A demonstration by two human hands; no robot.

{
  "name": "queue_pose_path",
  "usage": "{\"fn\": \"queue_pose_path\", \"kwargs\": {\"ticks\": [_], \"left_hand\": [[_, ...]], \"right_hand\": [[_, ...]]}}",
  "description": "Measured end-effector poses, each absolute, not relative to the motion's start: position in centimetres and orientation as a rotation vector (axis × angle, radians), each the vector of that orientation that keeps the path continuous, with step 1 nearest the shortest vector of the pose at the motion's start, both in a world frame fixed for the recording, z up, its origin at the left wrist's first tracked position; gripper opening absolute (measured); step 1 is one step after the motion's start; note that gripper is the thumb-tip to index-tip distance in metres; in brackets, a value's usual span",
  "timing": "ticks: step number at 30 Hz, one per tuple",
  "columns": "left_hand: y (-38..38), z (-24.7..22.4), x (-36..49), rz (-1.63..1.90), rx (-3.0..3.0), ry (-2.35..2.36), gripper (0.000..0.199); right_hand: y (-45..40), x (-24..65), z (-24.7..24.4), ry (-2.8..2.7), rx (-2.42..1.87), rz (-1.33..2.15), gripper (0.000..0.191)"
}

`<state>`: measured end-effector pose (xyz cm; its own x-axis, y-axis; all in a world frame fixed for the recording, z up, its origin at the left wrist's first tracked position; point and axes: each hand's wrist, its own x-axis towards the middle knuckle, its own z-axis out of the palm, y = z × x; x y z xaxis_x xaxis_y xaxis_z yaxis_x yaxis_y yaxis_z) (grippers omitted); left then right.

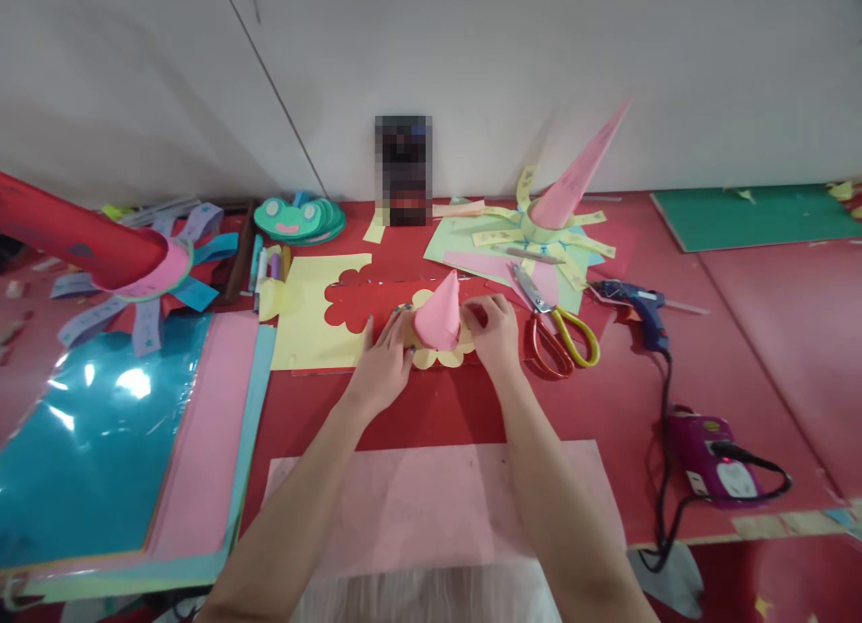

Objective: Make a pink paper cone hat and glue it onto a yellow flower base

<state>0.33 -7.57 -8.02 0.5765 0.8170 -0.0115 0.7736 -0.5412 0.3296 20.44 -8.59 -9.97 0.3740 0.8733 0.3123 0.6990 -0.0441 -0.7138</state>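
Observation:
A small pink paper cone [439,316] stands on a yellow flower-shaped paper [426,358] at the middle of the red table. My left hand [385,361] lies at the flower's left edge, its fingers apart and pointing forward, thumb near the petals. At the right edge of the flower is my right hand [495,331], fingers curled and thumb and index finger close together by a petal; whether they pinch it is too small to tell. Red paper with a scalloped end [347,302] lies under and left of the flower, over a yellow sheet [316,313].
Scissors [566,336] lie right of my right hand, then a blue glue gun [643,313] wired to a purple power box [717,457]. Tall paper cones, pink [580,179] and red [87,237], stand behind and left. A phone-like dark object [404,170] leans on the wall.

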Motion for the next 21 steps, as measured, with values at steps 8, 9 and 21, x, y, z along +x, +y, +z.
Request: {"fn": "queue_pose_path", "kwargs": {"ticks": [8, 9, 21], "left_hand": [[-7.6, -7.7, 0.4, 0.186, 2.527, 1.305, 0.054], [-7.6, -7.7, 0.4, 0.187, 2.530, 1.305, 0.054], [-7.7, -7.9, 0.3, 0.240, 2.563, 1.285, 0.056]], "right_hand": [[-9.8, 20.7, -9.3, -1.647, -1.798, 0.173, 0.024], [-10.1, 20.7, -9.3, -1.688, -1.811, 0.168, 0.027], [-12.0, 20.6, -10.3, -1.901, -1.910, 0.133, 0.040]]}}
